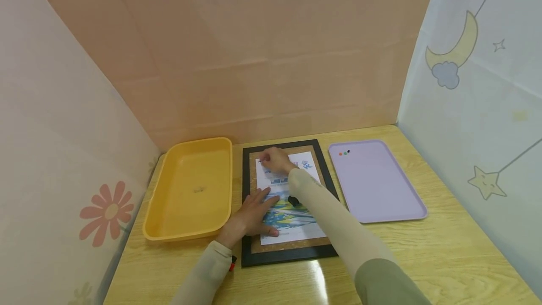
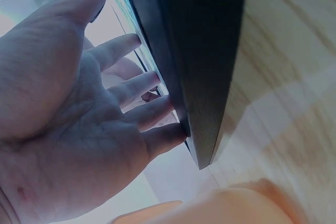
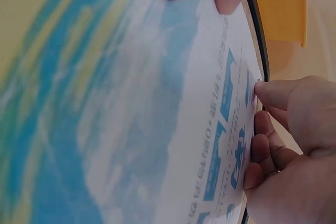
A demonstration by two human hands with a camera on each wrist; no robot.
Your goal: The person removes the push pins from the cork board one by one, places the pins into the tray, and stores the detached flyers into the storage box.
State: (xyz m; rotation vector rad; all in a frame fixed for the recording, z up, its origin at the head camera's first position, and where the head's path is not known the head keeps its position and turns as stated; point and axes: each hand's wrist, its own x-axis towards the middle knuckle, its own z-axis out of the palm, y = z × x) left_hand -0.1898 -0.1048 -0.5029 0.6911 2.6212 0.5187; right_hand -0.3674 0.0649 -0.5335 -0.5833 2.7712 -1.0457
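A printed poster (image 1: 294, 235) in blue, green and yellow lies on a cork board (image 1: 271, 248) with a black frame (image 1: 247, 260). Flat on the poster's left side rests my left hand (image 1: 254, 214), its fingers spread. At the poster's upper left corner, my right hand (image 1: 277, 160) pinches a small pin between thumb and forefinger; the fingertips mostly hide it. The right wrist view has the right hand (image 3: 310, 124) against the poster's far edge, the other fingers curled on the paper. In the left wrist view, the left hand's fingers (image 2: 134, 85) reach over the frame's edge.
A deep yellow tray (image 1: 188, 234) stands left of the board, with a small dark mark or object on its floor. To the right lies a shallow lilac tray (image 1: 381, 187) holding orange, green and black pins (image 1: 345, 153). Walls close in the wooden table (image 1: 457, 248) at the back and sides.
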